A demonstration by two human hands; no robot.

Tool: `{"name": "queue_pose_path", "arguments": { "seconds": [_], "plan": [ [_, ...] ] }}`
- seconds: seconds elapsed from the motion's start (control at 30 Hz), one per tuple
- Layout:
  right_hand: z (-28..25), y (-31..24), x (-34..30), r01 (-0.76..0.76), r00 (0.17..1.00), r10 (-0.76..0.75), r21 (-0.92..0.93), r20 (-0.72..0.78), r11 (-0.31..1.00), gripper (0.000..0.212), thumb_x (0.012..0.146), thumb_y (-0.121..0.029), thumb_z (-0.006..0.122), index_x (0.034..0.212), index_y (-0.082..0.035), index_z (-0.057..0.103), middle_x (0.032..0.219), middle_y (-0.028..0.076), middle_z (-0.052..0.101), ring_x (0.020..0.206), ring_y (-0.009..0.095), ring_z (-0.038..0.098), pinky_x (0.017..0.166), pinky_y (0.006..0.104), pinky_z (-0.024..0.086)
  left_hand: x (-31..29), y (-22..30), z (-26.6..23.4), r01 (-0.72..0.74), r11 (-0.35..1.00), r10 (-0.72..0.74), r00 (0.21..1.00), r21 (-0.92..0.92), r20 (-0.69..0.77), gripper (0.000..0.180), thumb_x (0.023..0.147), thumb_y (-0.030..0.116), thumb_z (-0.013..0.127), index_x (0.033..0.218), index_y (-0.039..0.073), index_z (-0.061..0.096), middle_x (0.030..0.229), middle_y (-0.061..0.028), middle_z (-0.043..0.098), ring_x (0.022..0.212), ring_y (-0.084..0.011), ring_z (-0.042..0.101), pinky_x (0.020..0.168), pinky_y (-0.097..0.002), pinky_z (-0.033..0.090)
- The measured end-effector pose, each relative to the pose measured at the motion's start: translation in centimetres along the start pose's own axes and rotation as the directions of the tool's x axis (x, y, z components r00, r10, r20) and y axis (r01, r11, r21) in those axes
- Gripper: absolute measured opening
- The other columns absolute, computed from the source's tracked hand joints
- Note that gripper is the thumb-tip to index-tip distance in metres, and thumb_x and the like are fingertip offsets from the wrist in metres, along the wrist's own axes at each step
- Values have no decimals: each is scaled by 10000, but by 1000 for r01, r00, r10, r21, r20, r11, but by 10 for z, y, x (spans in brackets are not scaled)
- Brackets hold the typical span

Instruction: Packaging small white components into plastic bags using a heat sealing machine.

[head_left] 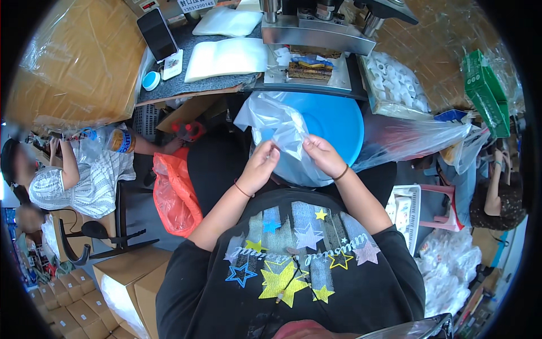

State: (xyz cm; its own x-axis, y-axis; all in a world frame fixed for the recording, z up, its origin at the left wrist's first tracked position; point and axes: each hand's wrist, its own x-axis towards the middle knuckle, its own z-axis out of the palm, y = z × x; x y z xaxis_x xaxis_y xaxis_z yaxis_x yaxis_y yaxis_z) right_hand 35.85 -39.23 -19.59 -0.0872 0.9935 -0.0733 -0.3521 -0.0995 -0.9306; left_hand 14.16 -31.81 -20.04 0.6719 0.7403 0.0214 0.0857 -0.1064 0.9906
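A clear plastic bag [275, 112] is stretched between my two hands, over a large blue tub [345, 125] in front of my lap. My left hand [262, 165] pinches the bag's near edge on the left with thumb and fingers. On the right, my right hand [324, 157] grips the same bag between thumb and forefinger. The bag's far part drapes over the tub's left rim, and its lower part hangs in front of the blue wall. Whether anything lies inside the bag I cannot tell.
Beyond the tub stands a metal press [316, 35] on the workbench. Stacks of white sheets [226, 59] and a phone [157, 34] lie left of it, a tray of white plastic parts [395, 82] right. A red bag [174, 192] sits by my left leg. Other people work at both sides.
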Motion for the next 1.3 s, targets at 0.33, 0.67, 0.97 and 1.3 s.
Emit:
{"name": "queue_pose_path", "arguments": {
  "seconds": [0.33,0.67,0.97,1.3],
  "plan": [
    [-9,-10,-16,-32,999,32,-28,-1,999,417,1069,-348,457,1201,20,602,1055,6,657,940,64,576,854,249,471,-4,21,-7,437,584,-149,886,-684,439,586,1011,622,341,1091,75,535,1029,-106,639,864,-223,682,771,-344,573],
    [-13,6,-23,52,995,-20,-339,97,939,417,1067,-338,465,828,-18,583,765,-10,518,729,74,459,657,277,425,8,19,3,272,709,-214,962,-650,169,525,1059,469,382,1405,78,432,1231,-85,610,1085,-169,620,833,-315,546],
    [-44,1,-40,-18,989,139,-882,54,471,314,991,-293,562,827,-29,601,804,168,595,763,352,587,705,442,455,5,30,-2,244,746,-287,957,-619,31,157,1023,206,555,987,65,616,867,-51,661,741,-138,630,687,-266,513],
    [38,-45,-28,140,973,-220,-584,-68,799,186,934,-183,677,983,-14,615,892,25,589,804,89,551,720,255,475,4,26,21,44,933,-14,996,-358,86,210,901,113,745,799,84,563,797,50,578,720,-36,505,661,-209,428]
  ]
}}
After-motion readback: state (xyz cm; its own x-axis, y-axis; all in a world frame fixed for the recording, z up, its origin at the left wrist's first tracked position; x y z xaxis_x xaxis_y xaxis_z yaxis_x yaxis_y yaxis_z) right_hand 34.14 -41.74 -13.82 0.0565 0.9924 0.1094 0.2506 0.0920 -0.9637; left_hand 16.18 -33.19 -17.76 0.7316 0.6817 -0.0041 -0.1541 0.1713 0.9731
